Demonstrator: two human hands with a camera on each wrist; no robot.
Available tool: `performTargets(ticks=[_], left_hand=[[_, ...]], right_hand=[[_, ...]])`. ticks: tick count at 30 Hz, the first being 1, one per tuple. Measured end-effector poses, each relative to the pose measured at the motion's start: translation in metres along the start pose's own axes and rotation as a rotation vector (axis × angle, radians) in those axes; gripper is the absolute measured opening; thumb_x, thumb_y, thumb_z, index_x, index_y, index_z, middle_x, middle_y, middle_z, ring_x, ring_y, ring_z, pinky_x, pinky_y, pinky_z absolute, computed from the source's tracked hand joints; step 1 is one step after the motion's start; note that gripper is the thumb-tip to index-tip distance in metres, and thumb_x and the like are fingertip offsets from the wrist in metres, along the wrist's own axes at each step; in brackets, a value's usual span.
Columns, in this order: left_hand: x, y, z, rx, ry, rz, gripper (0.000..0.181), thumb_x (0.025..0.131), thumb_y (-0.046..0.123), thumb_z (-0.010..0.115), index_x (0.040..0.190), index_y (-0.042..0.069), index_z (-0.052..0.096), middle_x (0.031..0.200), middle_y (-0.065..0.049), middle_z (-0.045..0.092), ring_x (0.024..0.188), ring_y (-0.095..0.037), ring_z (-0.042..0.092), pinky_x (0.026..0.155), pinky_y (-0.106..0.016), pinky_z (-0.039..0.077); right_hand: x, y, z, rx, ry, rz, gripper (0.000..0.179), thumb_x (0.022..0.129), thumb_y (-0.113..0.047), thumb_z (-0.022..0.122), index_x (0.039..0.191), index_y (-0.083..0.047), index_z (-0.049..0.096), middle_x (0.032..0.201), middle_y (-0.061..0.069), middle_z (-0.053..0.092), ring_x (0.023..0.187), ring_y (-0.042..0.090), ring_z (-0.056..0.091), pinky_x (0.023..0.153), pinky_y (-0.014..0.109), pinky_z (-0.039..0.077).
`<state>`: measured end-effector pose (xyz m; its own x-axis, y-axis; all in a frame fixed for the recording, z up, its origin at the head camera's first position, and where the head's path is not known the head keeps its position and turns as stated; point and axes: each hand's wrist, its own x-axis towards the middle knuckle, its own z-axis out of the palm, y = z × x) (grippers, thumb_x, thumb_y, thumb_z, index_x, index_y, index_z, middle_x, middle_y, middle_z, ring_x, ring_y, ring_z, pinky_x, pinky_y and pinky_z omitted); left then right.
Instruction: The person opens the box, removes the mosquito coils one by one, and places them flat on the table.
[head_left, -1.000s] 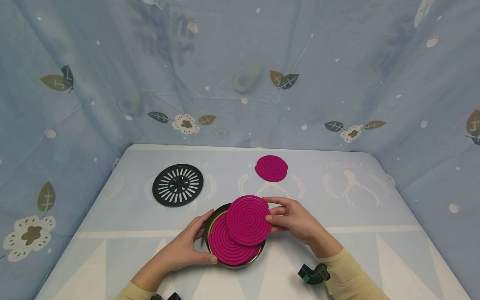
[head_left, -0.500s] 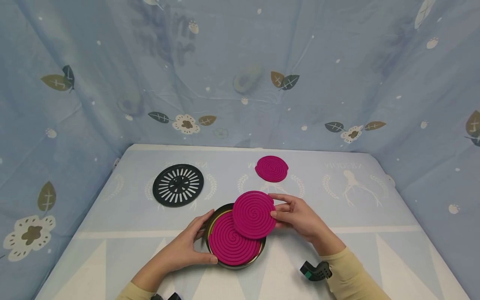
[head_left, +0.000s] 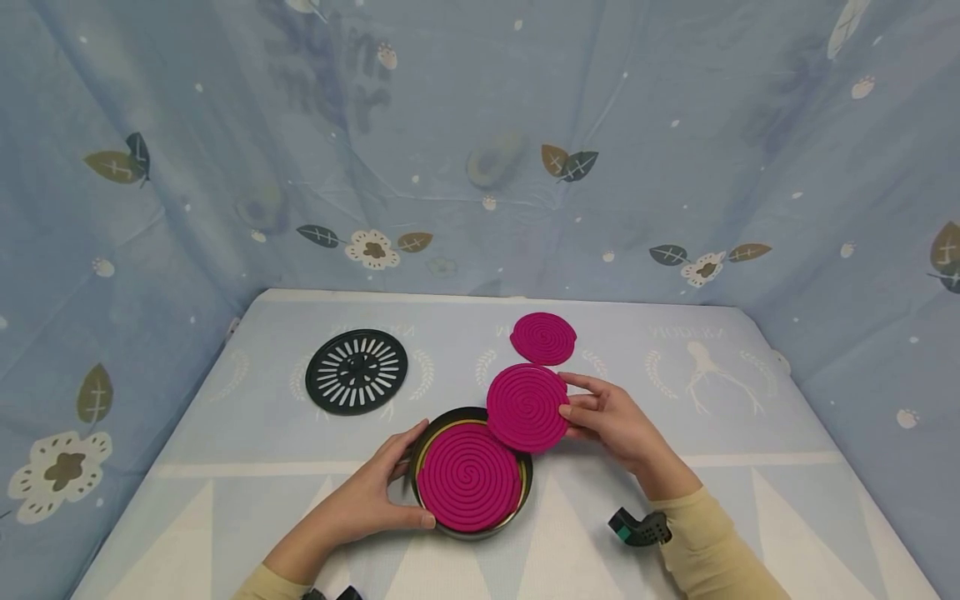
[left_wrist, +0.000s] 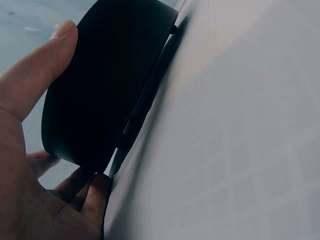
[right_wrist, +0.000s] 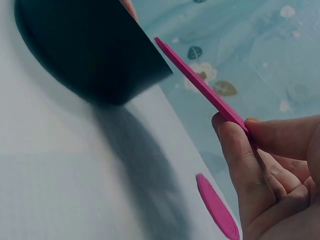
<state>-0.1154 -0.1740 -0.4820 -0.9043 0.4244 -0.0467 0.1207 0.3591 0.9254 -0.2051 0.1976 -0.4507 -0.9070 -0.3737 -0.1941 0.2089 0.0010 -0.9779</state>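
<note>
My left hand (head_left: 367,498) grips the near-left side of a round black tin (head_left: 465,535), thumb and fingers spread around its wall (left_wrist: 105,85). Inside the tin lies a magenta mosquito coil (head_left: 467,479), flat in the opening. A second mosquito coil (head_left: 527,408) is pinched at its right edge between the thumb and fingers of my right hand (head_left: 611,427). It is raised over the tin's far-right rim and overlaps that rim in the head view. The right wrist view shows the held coil edge-on and tilted, above the table.
Another magenta mosquito coil (head_left: 543,337) lies flat at the back of the table, just beyond the held one. To the left is a black slotted lid (head_left: 358,365). A patterned blue cloth (head_left: 480,167) hangs behind the table (head_left: 765,483).
My right hand has moved up and to the right with its mosquito coil, drawing it from over the tin toward its far-right rim. The left hand and the tin have stayed put.
</note>
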Motion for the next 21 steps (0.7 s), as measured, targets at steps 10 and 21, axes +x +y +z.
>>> performTargets(ticks=[10,21], left_hand=[[0.000,0.003,-0.001,-0.001,0.002,-0.027,0.117,0.066,0.039,0.092,0.159,0.023,0.022,0.151,0.000,0.035,0.136,-0.017,0.040,0.113,-0.031,0.038],[0.000,0.001,0.000,0.007,-0.003,-0.010,0.115,0.068,0.039,0.091,0.159,0.022,0.022,0.151,-0.002,0.035,0.134,-0.021,0.043,0.112,-0.034,0.039]], right_hand=[[0.006,-0.002,-0.019,0.012,0.081,-0.011,0.063,0.093,0.002,0.065,0.149,-0.002,0.037,0.105,0.014,0.070,0.080,0.017,0.070,0.076,0.033,0.062],[0.016,0.004,-0.043,0.040,0.160,-0.013,0.066,0.094,0.001,0.064,0.152,-0.001,0.032,0.104,0.010,0.070,0.081,0.015,0.070,0.076,0.032,0.062]])
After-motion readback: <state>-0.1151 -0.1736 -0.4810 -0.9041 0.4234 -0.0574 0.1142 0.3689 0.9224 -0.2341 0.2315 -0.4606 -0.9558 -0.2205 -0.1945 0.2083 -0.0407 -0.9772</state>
